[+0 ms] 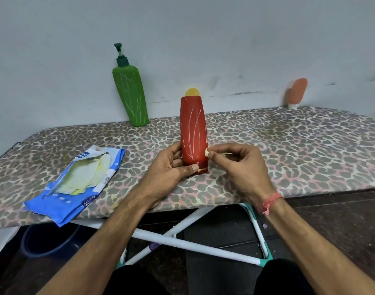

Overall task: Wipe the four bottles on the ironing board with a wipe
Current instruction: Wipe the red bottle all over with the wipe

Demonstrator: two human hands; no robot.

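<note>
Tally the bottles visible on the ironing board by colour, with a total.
Green pump bottle: 1
Red bottle: 1
Yellow-capped bottle, mostly hidden behind the red one: 1
Orange tube-style bottle, blurred: 1
Total: 4

Red bottle (194, 133) upright at board (288, 150) centre, white-streaked; green pump bottle (130, 96) behind-left; orange tube (295, 92) far right; wipe pack (80, 184) open, left.

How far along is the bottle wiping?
Early, it seems. Left hand steadies the red bottle, still streaked white; right hand pinches a small wad against it. The green pump bottle also shows streaks. The orange tube is too blurred to judge; a fourth bottle isn't visible.
</note>
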